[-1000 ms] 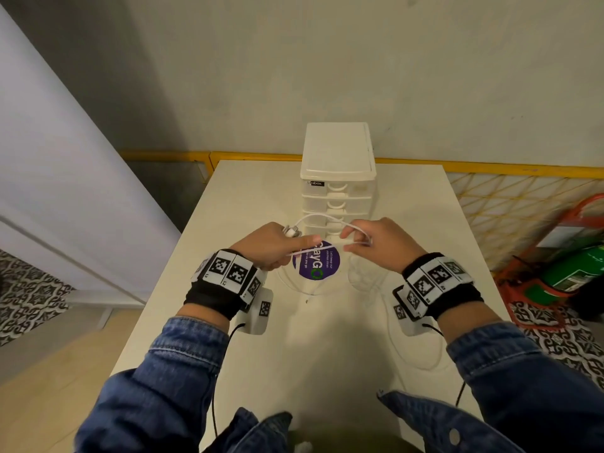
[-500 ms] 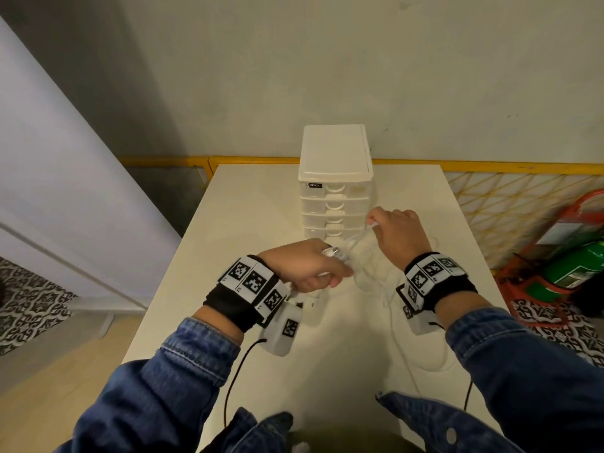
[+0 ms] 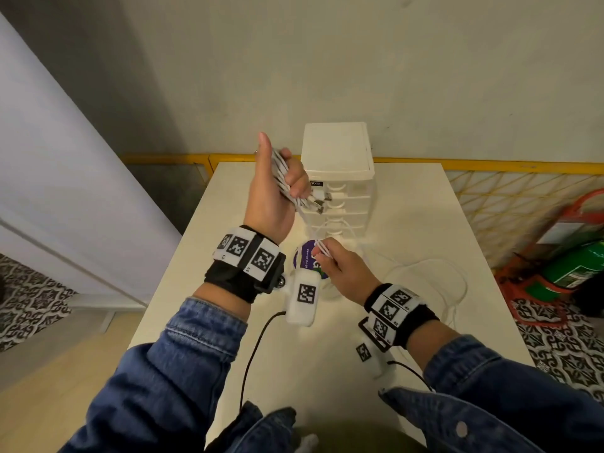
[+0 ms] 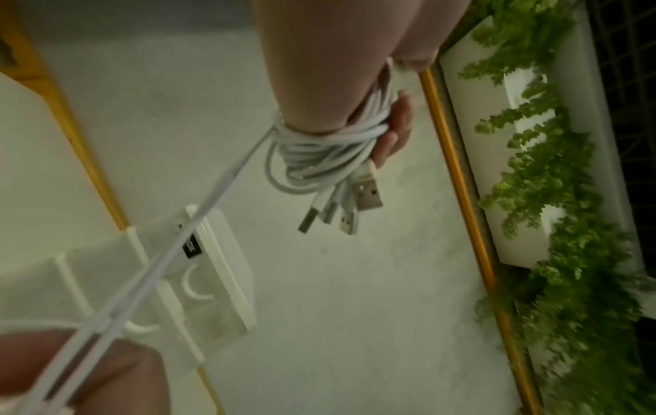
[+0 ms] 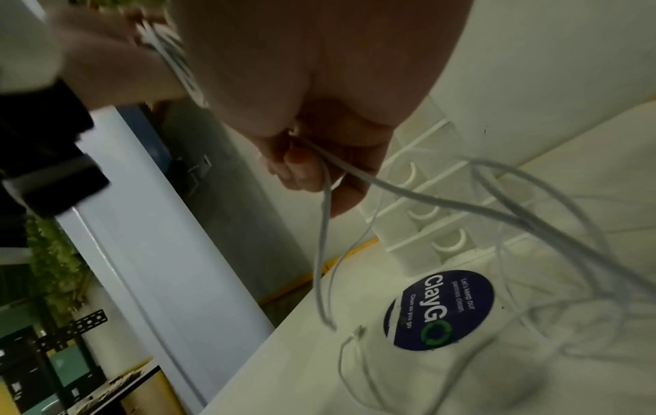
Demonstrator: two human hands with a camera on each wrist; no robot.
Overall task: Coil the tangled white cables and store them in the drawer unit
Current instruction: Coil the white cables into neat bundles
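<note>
My left hand (image 3: pixel 277 188) is raised, thumb up, with a bundle of white cables (image 4: pixel 319 151) wound round its fingers. Several USB plugs (image 4: pixel 355 205) hang from the bundle (image 3: pixel 318 201). Taut cable strands (image 4: pixel 170 258) run from it down to my right hand (image 3: pixel 336 266), which pinches them (image 5: pixel 319 160) above the table. The loose rest of the cables (image 3: pixel 421 279) lies in loops on the table to the right (image 5: pixel 515 221). The white drawer unit (image 3: pixel 338 178) stands at the table's far middle, all drawers shut.
A round purple sticker (image 5: pixel 438 310) lies on the white table (image 3: pixel 441 210) in front of the drawer unit. A yellow rail (image 3: pixel 490 165) runs behind the table. A green cylinder in a red stand (image 3: pixel 575 266) is on the floor at the right.
My left hand rose from table level and turned upright with the wound cables. My right hand came back down and toward me, drawing the strands taut.
</note>
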